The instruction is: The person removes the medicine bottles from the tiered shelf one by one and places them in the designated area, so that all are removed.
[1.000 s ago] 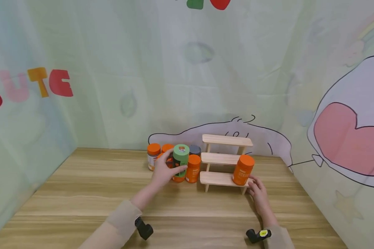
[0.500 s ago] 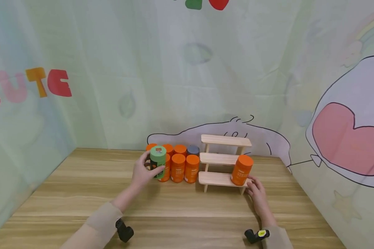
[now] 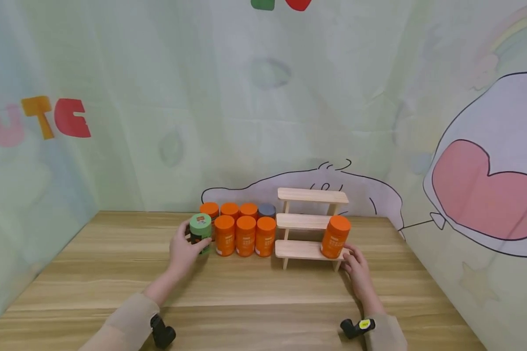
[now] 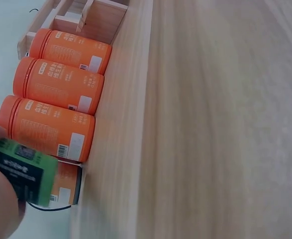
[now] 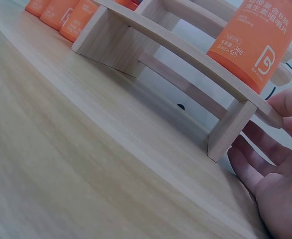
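Note:
My left hand (image 3: 182,251) grips a green-lidded jar (image 3: 200,224) with a black and green label, at the left end of a row of orange jars. In the left wrist view, the green jar (image 4: 24,172) is tilted, its base overlapping an orange-labelled jar (image 4: 66,184) behind. At the right end of a three-tier wooden display rack (image 3: 300,249), my right hand (image 3: 357,273) holds the bottom shelf's end. One digit touches the shelf edge and the other fingers curl below it, beside the leg. An orange jar (image 3: 335,238) stands on that shelf, close to this hand.
Three orange jars (image 3: 246,238) form the front row, left of the rack. Behind them is a back row of orange-lidded jars (image 3: 229,209) and one with a blue-grey lid (image 3: 267,210). A printed curtain (image 3: 228,122) hangs behind the wooden table (image 3: 246,297).
My left hand has carried the green-lidded jar leftward and down, from in front of the orange jars to the row's left end. My right hand has stayed at the rack.

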`<action>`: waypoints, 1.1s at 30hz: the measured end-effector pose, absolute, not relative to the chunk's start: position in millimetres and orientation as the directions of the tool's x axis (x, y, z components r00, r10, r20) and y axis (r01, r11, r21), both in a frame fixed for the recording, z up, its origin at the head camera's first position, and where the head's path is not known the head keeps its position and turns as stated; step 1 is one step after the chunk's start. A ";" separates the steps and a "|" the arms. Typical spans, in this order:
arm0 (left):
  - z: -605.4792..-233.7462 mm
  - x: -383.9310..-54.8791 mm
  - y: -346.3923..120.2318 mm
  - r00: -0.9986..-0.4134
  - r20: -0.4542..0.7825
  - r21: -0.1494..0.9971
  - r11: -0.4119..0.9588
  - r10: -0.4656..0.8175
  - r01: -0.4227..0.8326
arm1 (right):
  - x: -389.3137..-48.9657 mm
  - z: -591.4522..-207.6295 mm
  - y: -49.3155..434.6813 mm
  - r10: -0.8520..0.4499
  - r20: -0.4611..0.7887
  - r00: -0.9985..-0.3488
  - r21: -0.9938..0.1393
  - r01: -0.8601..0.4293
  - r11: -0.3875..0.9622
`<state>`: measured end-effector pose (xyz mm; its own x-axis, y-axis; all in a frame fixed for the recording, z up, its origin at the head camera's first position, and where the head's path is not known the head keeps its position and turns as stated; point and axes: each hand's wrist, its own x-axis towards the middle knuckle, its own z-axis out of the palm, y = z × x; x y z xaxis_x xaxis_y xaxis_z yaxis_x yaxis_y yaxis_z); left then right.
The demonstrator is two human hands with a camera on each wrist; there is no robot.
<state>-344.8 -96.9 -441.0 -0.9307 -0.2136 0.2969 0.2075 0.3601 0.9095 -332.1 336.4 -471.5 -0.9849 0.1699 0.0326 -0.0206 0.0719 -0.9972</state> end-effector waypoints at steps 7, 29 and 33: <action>-440.7 -348.7 -96.8 -0.960 0.194 0.914 0.392 -0.202 0.103 | -331.4 -472.7 337.1 0.169 0.019 -0.985 -0.998 -0.008 0.066; -453.0 -354.5 -97.6 -0.977 0.103 0.941 0.336 -0.189 0.034 | -335.1 -473.6 339.4 0.170 0.041 -0.985 -0.998 -0.032 0.061; -450.7 -354.0 -99.5 -0.984 0.082 0.942 0.334 -0.160 0.024 | -335.0 -476.6 337.9 0.166 0.039 -0.985 -0.999 -0.032 0.041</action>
<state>-354.0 -99.5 -450.7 -0.9837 -0.1599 0.0820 0.0242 0.3344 0.9421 -335.0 337.9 -476.6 -0.9853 0.1664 0.0385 -0.0322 0.0406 -0.9987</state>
